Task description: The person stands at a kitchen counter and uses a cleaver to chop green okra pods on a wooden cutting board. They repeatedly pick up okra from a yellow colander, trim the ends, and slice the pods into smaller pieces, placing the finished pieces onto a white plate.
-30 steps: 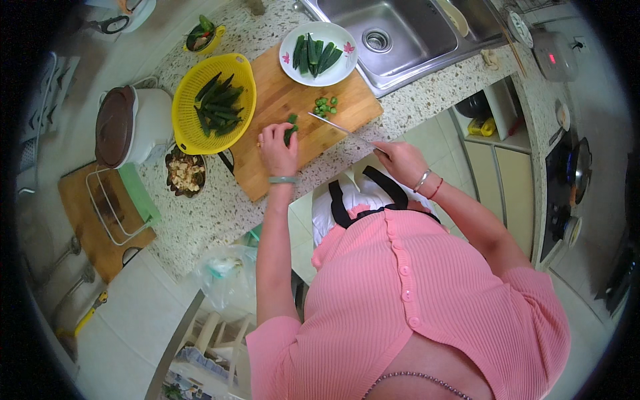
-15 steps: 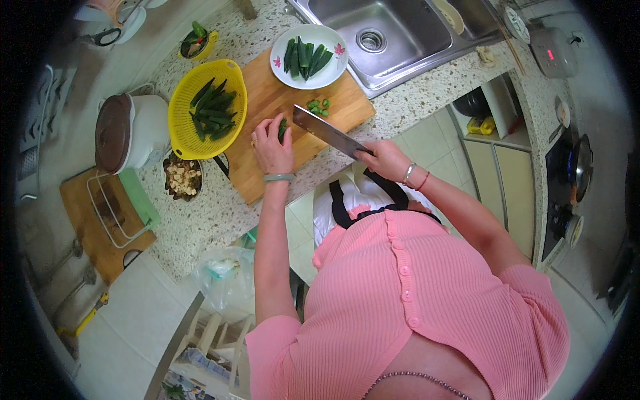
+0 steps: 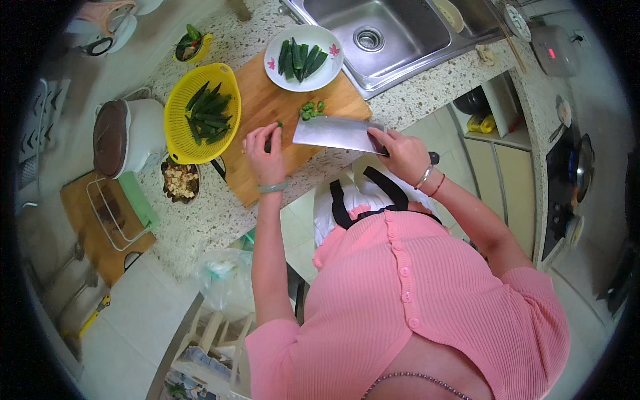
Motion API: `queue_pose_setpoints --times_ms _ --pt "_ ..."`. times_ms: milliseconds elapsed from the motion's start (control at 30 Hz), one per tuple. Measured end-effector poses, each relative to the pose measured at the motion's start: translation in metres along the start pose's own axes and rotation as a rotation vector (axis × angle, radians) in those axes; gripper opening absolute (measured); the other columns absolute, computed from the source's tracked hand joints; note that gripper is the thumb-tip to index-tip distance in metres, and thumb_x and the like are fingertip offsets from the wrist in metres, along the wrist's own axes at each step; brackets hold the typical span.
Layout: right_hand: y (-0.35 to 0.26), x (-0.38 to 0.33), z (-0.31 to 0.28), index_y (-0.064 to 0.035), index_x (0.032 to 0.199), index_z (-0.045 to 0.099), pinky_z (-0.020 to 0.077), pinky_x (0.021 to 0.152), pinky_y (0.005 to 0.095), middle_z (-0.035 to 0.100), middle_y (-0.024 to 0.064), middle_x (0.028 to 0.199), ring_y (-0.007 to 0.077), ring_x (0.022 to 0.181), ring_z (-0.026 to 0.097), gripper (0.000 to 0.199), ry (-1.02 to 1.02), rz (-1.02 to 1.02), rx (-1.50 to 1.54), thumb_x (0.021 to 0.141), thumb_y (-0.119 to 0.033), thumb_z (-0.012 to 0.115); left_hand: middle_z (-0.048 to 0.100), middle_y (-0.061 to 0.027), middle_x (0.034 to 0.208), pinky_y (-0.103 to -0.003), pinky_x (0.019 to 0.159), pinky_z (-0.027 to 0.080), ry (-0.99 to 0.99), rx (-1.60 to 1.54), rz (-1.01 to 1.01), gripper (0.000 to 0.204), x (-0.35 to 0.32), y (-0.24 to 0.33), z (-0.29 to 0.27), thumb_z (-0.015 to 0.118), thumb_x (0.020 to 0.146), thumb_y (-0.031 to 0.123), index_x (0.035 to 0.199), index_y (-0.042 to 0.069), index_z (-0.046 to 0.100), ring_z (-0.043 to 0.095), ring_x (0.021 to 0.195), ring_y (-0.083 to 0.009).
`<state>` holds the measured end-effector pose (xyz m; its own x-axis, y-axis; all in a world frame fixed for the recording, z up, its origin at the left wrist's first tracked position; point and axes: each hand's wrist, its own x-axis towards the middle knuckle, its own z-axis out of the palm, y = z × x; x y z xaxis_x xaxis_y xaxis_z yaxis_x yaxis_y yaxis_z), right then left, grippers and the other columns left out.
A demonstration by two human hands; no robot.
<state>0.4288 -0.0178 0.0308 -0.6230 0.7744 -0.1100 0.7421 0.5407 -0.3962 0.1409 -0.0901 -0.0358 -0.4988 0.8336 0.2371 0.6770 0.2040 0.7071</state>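
Observation:
My left hand [image 3: 265,160] is closed over the wooden cutting board [image 3: 257,100], its fingers curled round a green okra pod [image 3: 268,145] that they mostly hide. In my right hand [image 3: 407,155] is the handle of a cleaver [image 3: 337,135], the broad blade tilted almost flat above the board's near edge. Just beyond the blade lies a small pile of okra stem ends [image 3: 311,110]. A white plate [image 3: 275,72] with pink flower marks rests on the board's far end, bearing several trimmed okra pods [image 3: 301,60]. Left of the board, a yellow colander [image 3: 175,113] holds more whole pods [image 3: 210,113].
A steel sink [image 3: 407,57] lies beyond the board. To the left stand a white pot with a brown lid [image 3: 112,137], a bowl of pale chopped pieces [image 3: 180,181] and a small yellow container [image 3: 205,48]. A pan [image 3: 585,167] sits on the stove at far right.
The cleaver blade has turned from edge-down to nearly flat. My left hand has drawn slightly left, curling more tightly round the pod. The stem-end pile looks larger.

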Motion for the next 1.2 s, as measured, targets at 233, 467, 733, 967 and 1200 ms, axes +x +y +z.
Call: queue_pose_setpoints --times_ms 233,467,733,967,1200 --pt "0.014 0.001 0.003 -0.0197 0.129 0.053 0.0436 0.060 0.0355 0.055 0.0028 0.079 0.0199 0.067 0.060 0.060 0.134 -0.171 -0.212 0.072 -0.007 0.060 0.056 -0.0097 0.096 -0.034 0.072 0.049 -0.182 -0.065 0.159 0.019 0.007 0.045 0.041 0.072 0.080 0.013 0.098 0.009 0.070 0.059 0.079 -0.0228" --pt "0.054 -0.020 -0.008 -0.0125 0.114 0.063 0.0470 0.056 0.0350 0.060 0.0047 0.073 0.0231 0.060 0.060 0.034 0.023 -0.016 0.084 0.080 -0.015 0.063 0.052 -0.0109 0.105 -0.033 0.074 0.050 -0.192 -0.177 -0.125 0.041 0.008 0.032 0.057 0.073 0.077 0.005 0.116 0.008 0.062 0.058 0.083 -0.0211" --pt "0.072 -0.003 0.026 -0.0052 0.072 0.052 0.0352 0.038 0.0252 0.049 0.0000 0.056 0.0085 0.040 0.043 0.034 -0.445 0.668 1.193 0.093 -0.030 0.060 0.044 -0.0114 0.115 -0.030 0.074 0.050 -0.209 -0.033 -0.175 0.075 0.001 0.032 0.070 0.083 0.065 0.004 0.132 0.003 0.050 0.053 0.077 -0.0181" --pt "0.060 0.007 0.060 -0.0070 0.075 0.051 0.0374 0.039 0.0270 0.048 -0.0002 0.057 0.0089 0.041 0.042 0.032 -0.547 0.647 1.374 0.094 -0.031 0.059 0.046 -0.0072 0.109 -0.026 0.070 0.052 -0.279 -0.048 -0.240 0.069 0.011 0.027 0.077 0.084 0.064 0.004 0.127 0.006 0.055 0.052 0.071 -0.0130" --pt "0.045 0.008 0.073 -0.0079 0.072 0.051 0.0369 0.040 0.0271 0.048 -0.0003 0.055 0.0094 0.041 0.042 0.034 -0.596 0.636 1.371 0.093 -0.034 0.061 0.047 -0.0053 0.104 -0.023 0.065 0.053 -0.255 -0.136 -0.278 0.062 0.009 0.025 0.079 0.084 0.065 0.004 0.122 0.007 0.059 0.055 0.072 -0.0098"
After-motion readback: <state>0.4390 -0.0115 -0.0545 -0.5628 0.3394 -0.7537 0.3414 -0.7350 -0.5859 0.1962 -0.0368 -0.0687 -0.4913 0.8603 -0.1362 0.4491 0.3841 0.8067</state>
